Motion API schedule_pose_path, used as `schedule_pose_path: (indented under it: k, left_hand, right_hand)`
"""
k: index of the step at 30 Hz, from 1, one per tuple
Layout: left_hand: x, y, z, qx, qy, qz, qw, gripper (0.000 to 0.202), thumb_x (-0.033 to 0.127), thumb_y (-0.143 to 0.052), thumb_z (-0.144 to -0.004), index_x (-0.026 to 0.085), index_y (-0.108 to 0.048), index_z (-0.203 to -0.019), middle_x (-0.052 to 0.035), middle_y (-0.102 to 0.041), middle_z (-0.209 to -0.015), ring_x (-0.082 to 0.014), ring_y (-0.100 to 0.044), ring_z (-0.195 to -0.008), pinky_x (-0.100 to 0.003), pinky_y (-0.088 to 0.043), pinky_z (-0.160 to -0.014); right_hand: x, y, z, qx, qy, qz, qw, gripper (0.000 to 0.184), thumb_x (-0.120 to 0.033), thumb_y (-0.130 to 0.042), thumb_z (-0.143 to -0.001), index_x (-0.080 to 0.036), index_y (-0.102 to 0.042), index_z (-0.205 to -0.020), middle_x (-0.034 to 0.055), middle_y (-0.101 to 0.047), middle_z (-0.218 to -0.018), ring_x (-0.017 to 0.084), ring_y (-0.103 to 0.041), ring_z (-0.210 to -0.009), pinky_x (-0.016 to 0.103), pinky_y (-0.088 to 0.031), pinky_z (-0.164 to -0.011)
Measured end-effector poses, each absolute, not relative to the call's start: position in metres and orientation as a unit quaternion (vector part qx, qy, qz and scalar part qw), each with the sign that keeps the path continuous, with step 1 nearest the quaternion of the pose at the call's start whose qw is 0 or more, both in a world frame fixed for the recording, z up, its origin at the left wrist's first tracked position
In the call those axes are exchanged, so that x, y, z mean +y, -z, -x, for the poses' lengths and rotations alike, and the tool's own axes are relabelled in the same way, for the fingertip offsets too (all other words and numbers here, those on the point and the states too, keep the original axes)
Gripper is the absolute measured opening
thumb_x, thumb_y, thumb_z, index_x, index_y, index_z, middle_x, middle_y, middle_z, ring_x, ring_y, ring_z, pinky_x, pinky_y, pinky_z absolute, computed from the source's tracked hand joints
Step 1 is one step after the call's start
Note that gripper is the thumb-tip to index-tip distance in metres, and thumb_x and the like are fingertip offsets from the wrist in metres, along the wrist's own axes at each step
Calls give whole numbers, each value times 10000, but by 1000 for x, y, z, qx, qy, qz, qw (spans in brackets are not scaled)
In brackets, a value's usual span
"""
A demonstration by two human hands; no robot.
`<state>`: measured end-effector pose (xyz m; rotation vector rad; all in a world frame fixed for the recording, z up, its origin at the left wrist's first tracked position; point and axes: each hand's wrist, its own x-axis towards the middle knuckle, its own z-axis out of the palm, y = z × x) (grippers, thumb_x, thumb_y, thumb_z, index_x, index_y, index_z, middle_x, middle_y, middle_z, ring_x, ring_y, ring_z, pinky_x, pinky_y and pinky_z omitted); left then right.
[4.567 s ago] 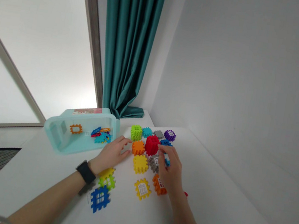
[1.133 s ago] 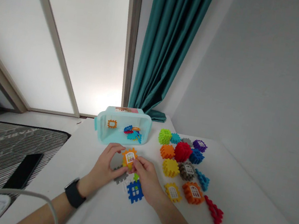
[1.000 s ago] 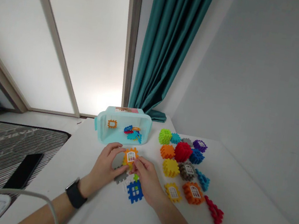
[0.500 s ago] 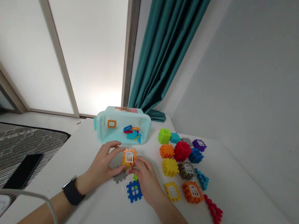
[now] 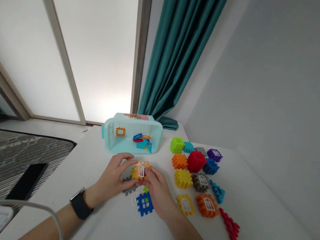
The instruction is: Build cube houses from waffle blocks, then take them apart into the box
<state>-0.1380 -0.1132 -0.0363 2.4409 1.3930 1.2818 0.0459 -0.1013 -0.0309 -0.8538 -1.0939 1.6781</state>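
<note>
My left hand (image 5: 113, 172) and my right hand (image 5: 158, 190) meet in the middle of the white table (image 5: 253, 238). Between their fingers they hold an orange waffle-block panel (image 5: 141, 170) with a white window label, tilted, and a yellow waffle-block piece (image 5: 133, 172) shows behind it. The fingers hide the joint between these pieces. Just below my hands lie a grey piece (image 5: 127, 186) and a blue window panel (image 5: 145, 204), with a small green piece (image 5: 145, 189) partly hidden by my right hand.
A red cube (image 5: 196, 161) stands among several built blocks to the right, and a red strip (image 5: 230, 226) lies further right. A translucent aqua box (image 5: 119, 148) holding loose pieces is at the back. A black phone (image 5: 27, 176) rests on a striped mat left of the table.
The orange panel has turned and tilted, with its window now leaning to the right. My left fingers have shifted around it. The pieces on the table have not changed.
</note>
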Motion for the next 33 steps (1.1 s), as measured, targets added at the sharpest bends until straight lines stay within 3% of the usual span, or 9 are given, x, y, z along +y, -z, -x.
schedule_pose_path:
  k: [13, 25, 33]
  left_hand:
    - [-115, 33, 139, 437, -417, -796, 33, 469, 298, -726, -788, 224, -586, -1229, -126, -582, -1207, -278, -582, -1127, -440, -511, -958]
    - [-116, 33, 139, 414, -427, -803, 46, 490, 280, -722, -814, 222, -556, -1271, -131, -573, -1207, -266, -582, -1126, -423, -526, -950]
    - [-115, 29, 145, 430, -408, -805, 12, 461, 451, -750, -816, 236, -636, -1208, -126, -599, -1176, -284, -584, -1113, -444, -519, -953]
  right_hand:
    - [-98, 31, -51, -488, -651, 370, 449, 250, -438, -664, -798, -199, -697, -865, 39, -698, -842, 185, -613, -781, 283, -473, -706]
    - [-94, 34, -57, -542, -602, 395, 434, 350, -533, -682, -802, -200, -600, -735, -27, -554, -705, 144, -490, -675, 261, -392, -641]
    - [-96, 31, -56, -570, -580, 390, 432, 352, -536, -650, -834, -195, -607, -758, -21, -560, -727, 150, -495, -705, 266, -404, -668]
